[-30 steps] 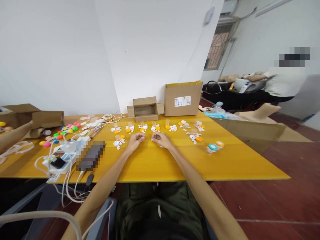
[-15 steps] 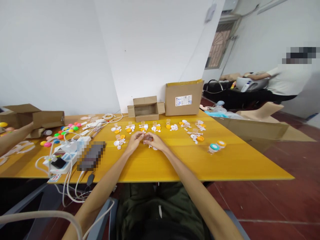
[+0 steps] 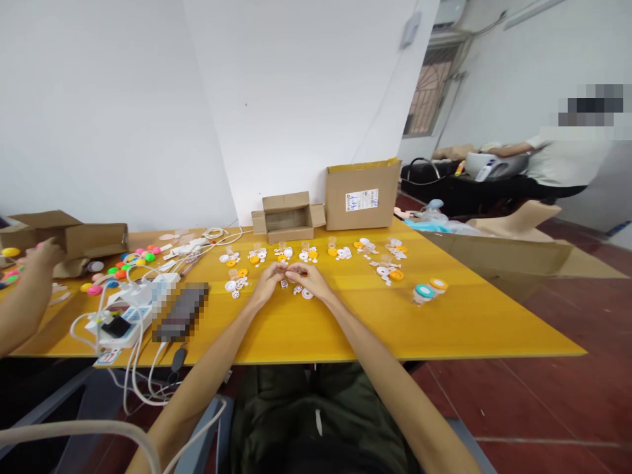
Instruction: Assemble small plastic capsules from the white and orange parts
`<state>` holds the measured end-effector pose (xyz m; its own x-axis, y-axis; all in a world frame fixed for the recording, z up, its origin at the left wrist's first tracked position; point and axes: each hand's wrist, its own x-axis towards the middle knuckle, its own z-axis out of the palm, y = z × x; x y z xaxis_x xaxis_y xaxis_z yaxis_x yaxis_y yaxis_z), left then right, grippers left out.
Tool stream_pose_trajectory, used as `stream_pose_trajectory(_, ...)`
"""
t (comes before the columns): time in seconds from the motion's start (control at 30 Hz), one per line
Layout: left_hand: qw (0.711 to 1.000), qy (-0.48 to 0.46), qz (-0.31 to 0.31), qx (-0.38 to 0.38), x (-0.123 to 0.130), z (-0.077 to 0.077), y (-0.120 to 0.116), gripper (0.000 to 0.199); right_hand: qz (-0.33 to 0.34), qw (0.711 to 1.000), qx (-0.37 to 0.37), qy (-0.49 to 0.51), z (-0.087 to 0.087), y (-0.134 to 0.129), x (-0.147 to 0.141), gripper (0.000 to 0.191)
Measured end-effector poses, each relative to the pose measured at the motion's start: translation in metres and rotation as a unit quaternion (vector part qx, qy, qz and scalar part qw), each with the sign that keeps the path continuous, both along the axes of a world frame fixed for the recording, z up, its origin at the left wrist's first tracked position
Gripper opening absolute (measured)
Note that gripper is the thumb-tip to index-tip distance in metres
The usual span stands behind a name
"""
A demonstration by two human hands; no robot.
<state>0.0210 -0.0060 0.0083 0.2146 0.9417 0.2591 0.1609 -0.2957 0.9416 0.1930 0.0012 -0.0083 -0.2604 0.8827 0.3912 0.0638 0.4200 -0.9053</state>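
My left hand (image 3: 267, 282) and my right hand (image 3: 309, 282) meet over the middle of the table, fingertips curled together. Both are closed round something small that the fingers mostly hide; I cannot make out what it is. Just below the hands lie a white disc (image 3: 307, 293) and small white pieces with holes (image 3: 297, 289). Left of my left hand is a group with an orange ring (image 3: 241, 272) and a white disc (image 3: 230, 286). Behind my hands, similar groups stand in a row, with small clear cups (image 3: 305, 247) and orange rings (image 3: 313, 255) among white parts.
Two capped clear jars, one teal-lidded (image 3: 423, 291) and one orange-lidded (image 3: 438, 285), stand at right. A small open carton (image 3: 289, 232) and a larger box (image 3: 363, 197) are behind. Power strip (image 3: 133, 322), cables, phone (image 3: 180, 313) and another person's arm (image 3: 29, 296) are at left.
My hands have drawn closer together, and more of the white parts beneath them shows. The other person's arm at far left has shifted, with its hand now raised near the box.
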Motion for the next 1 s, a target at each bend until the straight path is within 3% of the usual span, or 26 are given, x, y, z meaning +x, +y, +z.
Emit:
stream_pose_trajectory(0.2,0.998,0.052,-0.023,0.028,0.001,-0.006,0.0,0.029,-0.074,0.997,0.024,0.023,0.003,0.0,0.006,0.031)
stream_pose_trajectory(0.37,0.988,0.112,-0.037,0.099,0.003,-0.005,-0.007,0.037,-0.142,0.989,0.041,0.008,0.0,0.004,0.012,0.036)
stream_pose_trajectory(0.6,0.968,0.186,-0.073,0.152,0.003,-0.003,-0.008,0.018,-0.204,0.978,0.041,-0.02,-0.01,0.011,0.023,0.026)
stream_pose_trajectory(0.73,0.968,0.194,-0.064,0.145,0.002,-0.006,-0.005,0.014,-0.201,0.977,0.024,-0.063,-0.018,0.018,0.028,0.018)
stream_pose_trajectory(1.0,0.956,0.223,-0.064,0.179,0.001,-0.006,-0.007,0.017,-0.188,0.978,0.048,-0.074,-0.024,0.023,0.033,0.028)
